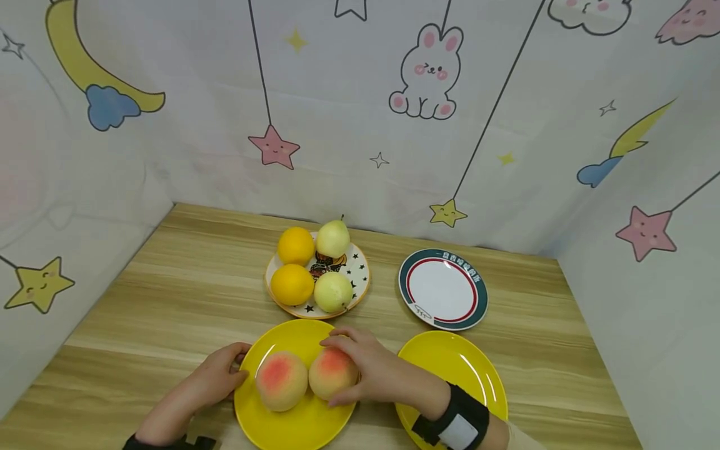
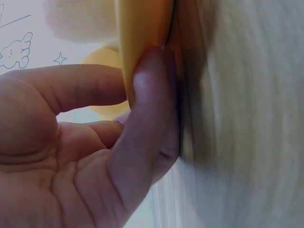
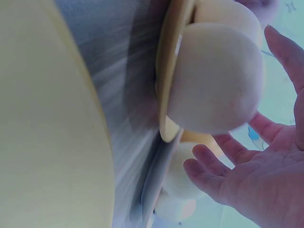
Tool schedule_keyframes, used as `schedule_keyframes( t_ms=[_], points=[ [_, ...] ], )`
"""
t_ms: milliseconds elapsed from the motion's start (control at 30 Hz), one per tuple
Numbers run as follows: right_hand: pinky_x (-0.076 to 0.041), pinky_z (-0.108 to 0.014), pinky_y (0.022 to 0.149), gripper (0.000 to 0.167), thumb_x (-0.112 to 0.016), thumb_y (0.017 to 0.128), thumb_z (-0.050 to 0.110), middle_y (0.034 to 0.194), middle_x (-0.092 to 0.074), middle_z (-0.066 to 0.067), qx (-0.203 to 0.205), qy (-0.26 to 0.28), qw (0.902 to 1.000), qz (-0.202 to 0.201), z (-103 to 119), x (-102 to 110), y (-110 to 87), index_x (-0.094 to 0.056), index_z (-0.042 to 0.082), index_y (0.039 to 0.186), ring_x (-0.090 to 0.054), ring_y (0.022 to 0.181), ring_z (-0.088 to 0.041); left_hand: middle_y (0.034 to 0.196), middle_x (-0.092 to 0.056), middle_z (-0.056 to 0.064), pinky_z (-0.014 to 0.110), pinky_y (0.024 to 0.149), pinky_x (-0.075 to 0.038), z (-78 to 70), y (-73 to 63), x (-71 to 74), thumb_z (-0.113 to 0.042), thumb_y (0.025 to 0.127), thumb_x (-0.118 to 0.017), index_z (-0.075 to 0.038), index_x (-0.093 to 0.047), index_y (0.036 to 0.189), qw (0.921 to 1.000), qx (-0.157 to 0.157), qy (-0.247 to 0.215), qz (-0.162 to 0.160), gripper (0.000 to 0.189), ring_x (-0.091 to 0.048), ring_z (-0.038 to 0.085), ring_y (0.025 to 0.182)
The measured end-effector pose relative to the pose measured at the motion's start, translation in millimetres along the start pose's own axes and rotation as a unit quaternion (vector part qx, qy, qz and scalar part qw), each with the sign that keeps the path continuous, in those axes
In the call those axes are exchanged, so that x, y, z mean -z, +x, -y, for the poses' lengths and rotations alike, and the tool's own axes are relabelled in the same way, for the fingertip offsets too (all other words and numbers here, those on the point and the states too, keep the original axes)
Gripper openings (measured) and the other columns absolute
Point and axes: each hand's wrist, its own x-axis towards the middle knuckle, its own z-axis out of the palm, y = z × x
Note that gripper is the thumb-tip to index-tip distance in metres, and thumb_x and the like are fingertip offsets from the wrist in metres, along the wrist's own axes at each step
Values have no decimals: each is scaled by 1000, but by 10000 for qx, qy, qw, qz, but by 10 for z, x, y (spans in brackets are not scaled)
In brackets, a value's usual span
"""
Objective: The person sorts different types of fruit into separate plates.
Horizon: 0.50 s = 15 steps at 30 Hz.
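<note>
Two peaches with red blushes, a left one (image 1: 282, 381) and a right one (image 1: 334, 373), sit side by side on the left yellow plate (image 1: 304, 431). My left hand (image 1: 216, 375) pinches this plate's left rim; in the left wrist view, the thumb and fingers of the left hand (image 2: 95, 137) lie on both sides of the plate's edge (image 2: 142, 28). Around the right peach spreads my right hand (image 1: 374, 369). The right wrist view shows the fingers of the right hand (image 3: 266, 166) loosely spread beside the peach (image 3: 216, 78), the thumb standing apart from it.
Behind, a patterned plate (image 1: 360, 275) bears two oranges (image 1: 295, 246) and two pears (image 1: 333, 239). A white plate with a dark green rim (image 1: 441, 290) lies at the back right. Below it is another yellow plate (image 1: 450, 362), partly under my right forearm. Printed cloth walls enclose the wooden table (image 1: 197, 275).
</note>
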Motion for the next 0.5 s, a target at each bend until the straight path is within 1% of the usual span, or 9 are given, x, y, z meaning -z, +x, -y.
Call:
schedule_keyframes(
  t_ms=[133, 233, 333, 433, 500],
  points=[
    [-34, -43, 109, 75, -82, 76, 42, 147, -38, -6, 42, 124, 9996, -234, -33, 88, -101, -50, 18, 139, -34, 132, -24, 103, -57, 16, 33, 59, -56, -5, 13, 10, 14, 87, -53, 20, -46, 125, 10000, -45, 81, -21, 39, -61, 22, 82],
    [-35, -45, 108, 72, -82, 77, 42, 146, -40, -5, 3, 238, 9989, -397, -70, 161, -207, -50, 19, 139, -36, 132, -22, 102, -57, 16, 33, 59, -56, -7, 21, 19, 13, 87, -54, 20, -46, 125, 9999, -70, 128, -31, 39, -60, 22, 80],
    [-36, -48, 107, 68, -81, 79, 39, 143, -43, 0, -212, 391, 9976, -535, -138, 237, -360, -50, 22, 138, -37, 131, -20, 101, -57, 16, 33, 59, -56, -2, 26, 20, 13, 87, -54, 21, -46, 124, 9999, -102, 135, 11, 38, -60, 22, 80],
    [-37, -50, 106, 64, -80, 81, 36, 142, -44, 2, -512, 466, 9950, -722, -247, 305, -544, -51, 25, 136, -39, 129, -21, 101, -58, 16, 33, 60, -56, 7, 21, 17, 13, 88, -54, 22, -45, 123, 9996, -210, 153, 77, 37, -61, 22, 81],
    [-37, -52, 105, 62, -80, 81, 34, 140, -45, 2, -666, 482, 9922, -936, -322, 351, -669, -51, 23, 135, -40, 128, -22, 102, -58, 16, 33, 60, -56, 8, 13, 19, 13, 88, -54, 22, -45, 123, 9996, -230, 146, 80, 37, -61, 23, 82]
  ],
)
